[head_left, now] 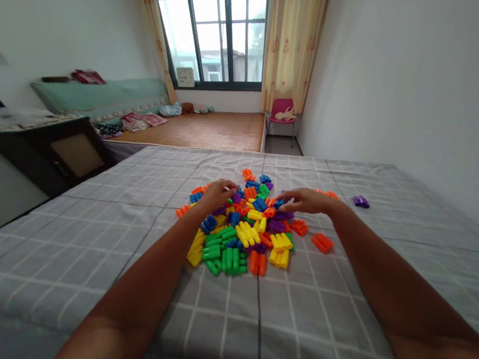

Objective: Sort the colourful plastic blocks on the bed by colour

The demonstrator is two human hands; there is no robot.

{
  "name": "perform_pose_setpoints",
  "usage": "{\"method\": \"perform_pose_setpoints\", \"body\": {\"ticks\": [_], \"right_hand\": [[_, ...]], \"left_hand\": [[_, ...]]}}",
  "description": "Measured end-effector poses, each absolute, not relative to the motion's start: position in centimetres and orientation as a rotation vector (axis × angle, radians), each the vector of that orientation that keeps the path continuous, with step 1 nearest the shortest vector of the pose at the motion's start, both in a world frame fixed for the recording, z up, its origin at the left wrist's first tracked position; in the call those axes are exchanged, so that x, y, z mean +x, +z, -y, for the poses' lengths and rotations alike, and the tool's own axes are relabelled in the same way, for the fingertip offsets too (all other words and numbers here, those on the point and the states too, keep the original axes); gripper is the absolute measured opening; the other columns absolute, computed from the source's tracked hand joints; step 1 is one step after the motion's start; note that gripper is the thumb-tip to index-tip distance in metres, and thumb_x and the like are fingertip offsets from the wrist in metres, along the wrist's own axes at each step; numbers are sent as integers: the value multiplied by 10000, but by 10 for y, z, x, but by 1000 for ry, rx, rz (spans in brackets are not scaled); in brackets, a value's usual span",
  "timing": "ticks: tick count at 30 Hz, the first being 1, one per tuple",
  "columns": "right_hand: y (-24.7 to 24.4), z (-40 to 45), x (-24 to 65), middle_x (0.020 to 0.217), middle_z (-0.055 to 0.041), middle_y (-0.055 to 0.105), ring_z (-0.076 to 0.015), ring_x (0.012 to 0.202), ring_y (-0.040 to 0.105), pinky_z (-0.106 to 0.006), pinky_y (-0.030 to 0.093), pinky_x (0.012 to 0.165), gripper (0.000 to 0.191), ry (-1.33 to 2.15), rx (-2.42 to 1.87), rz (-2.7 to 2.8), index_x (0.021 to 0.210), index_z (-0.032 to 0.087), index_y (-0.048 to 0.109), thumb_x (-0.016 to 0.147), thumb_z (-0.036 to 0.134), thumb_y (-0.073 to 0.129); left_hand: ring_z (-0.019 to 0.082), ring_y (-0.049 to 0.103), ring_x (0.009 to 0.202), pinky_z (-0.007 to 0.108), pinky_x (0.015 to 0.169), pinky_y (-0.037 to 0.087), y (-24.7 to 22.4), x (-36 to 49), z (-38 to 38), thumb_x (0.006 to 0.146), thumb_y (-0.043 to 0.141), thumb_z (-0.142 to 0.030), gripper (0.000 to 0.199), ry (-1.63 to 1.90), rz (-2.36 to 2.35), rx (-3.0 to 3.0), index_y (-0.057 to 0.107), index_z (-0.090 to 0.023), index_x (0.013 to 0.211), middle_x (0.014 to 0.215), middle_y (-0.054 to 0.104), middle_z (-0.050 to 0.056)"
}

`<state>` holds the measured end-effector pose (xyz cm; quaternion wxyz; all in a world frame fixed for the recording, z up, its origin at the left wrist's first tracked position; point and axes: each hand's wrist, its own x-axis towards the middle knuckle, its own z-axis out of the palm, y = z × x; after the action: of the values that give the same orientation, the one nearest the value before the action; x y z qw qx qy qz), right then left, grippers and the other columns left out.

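A heap of colourful plastic blocks lies on the grey checked cloth (290, 329), with yellow blocks (248, 235), green blocks (230, 260) and an orange block (257, 263) along its near side. My left hand (220, 193) is at the heap's upper left, fingers curled near a purple piece; whether it grips anything is hidden. On the right side, my right hand (301, 200) reaches in from the right, its fingertips at a dark blue block (279, 204). Whether that block is gripped is too small to tell.
A purple block (361, 202) and an orange block (322, 243) lie apart to the right. Beyond the cloth are a wooden bed platform (219, 131), a pink chair (283, 109) and a window. A dark cabinet (48, 146) stands at the left.
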<state>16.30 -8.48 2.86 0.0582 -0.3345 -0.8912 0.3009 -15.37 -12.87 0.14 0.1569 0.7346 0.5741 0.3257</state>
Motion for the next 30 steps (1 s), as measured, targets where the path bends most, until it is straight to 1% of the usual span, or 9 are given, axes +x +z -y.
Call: {"method": "perform_pose_setpoints", "body": {"ticks": [2, 4, 7, 12, 16, 20, 23, 26, 30], "right_hand": [[31, 87, 162, 984, -39, 700, -195, 839, 609, -273, 456, 728, 592, 961, -982, 2692, 1127, 223, 700, 756, 663, 567], [32, 88, 161, 877, -45, 693, -172, 754, 589, -265, 449, 665, 594, 975, -1006, 2647, 1031, 186, 725, 788, 680, 502], [33, 87, 160, 780, -51, 667, -146, 670, 554, -253, 433, 602, 601, 942, -1070, 2542, 973, 155, 719, 810, 674, 464], [34, 86, 160, 812, -56, 681, -151, 696, 570, -252, 433, 633, 538, 880, -1038, 2561, 1025, 161, 705, 832, 609, 479], [35, 97, 146, 890, -49, 708, -178, 781, 604, -271, 436, 715, 434, 778, -939, 2604, 1028, 197, 710, 842, 534, 510], [24, 118, 112, 960, -61, 709, -217, 903, 602, -305, 417, 812, 341, 535, -819, 2554, 980, 229, 716, 849, 489, 539], [12, 129, 92, 956, -62, 707, -230, 938, 593, -307, 404, 830, 298, 455, -808, 2626, 952, 243, 711, 810, 483, 606], [9, 128, 90, 914, -52, 708, -204, 854, 609, -291, 414, 782, 253, 508, -842, 2614, 938, 223, 704, 828, 416, 582], [15, 121, 99, 883, -27, 699, -172, 796, 609, -275, 435, 732, 277, 683, -863, 2432, 981, 207, 677, 864, 392, 507]], "left_hand": [[213, 625, 972, 364, 921, 484, 4, -154, 130, 820, 536, -262, 223, 857, -1713, 2288, 723, -183, 912, 996, 691, 74], [218, 608, 1024, 359, 963, 455, 8, -154, 133, 827, 521, -252, 241, 804, -1701, 2374, 731, -191, 930, 1021, 695, 68], [196, 636, 942, 301, 883, 485, 18, -153, 140, 860, 504, -319, 289, 689, -1473, 2319, 722, -180, 989, 989, 720, 48], [180, 649, 817, 239, 735, 496, 20, -147, 151, 788, 620, -394, 385, 436, -1185, 2257, 696, -191, 1106, 954, 728, 32], [184, 640, 786, 262, 755, 490, 10, -143, 147, 803, 580, -284, 349, 523, -1516, 2358, 690, -207, 1125, 876, 718, 36], [197, 638, 907, 295, 850, 489, 6, -144, 144, 808, 575, -250, 326, 549, -1687, 2417, 692, -238, 1112, 1074, 678, 63], [180, 640, 892, 294, 858, 493, 9, -141, 145, 808, 561, -214, 298, 674, -1693, 2419, 705, -223, 1069, 1127, 642, 70], [171, 638, 874, 286, 852, 489, 13, -131, 147, 834, 534, -215, 249, 796, -1545, 2361, 718, -191, 1001, 1010, 678, 53], [158, 634, 803, 259, 736, 502, 14, -117, 147, 870, 526, -362, 289, 895, -1178, 2113, 693, -140, 948, 849, 692, 36]]}}
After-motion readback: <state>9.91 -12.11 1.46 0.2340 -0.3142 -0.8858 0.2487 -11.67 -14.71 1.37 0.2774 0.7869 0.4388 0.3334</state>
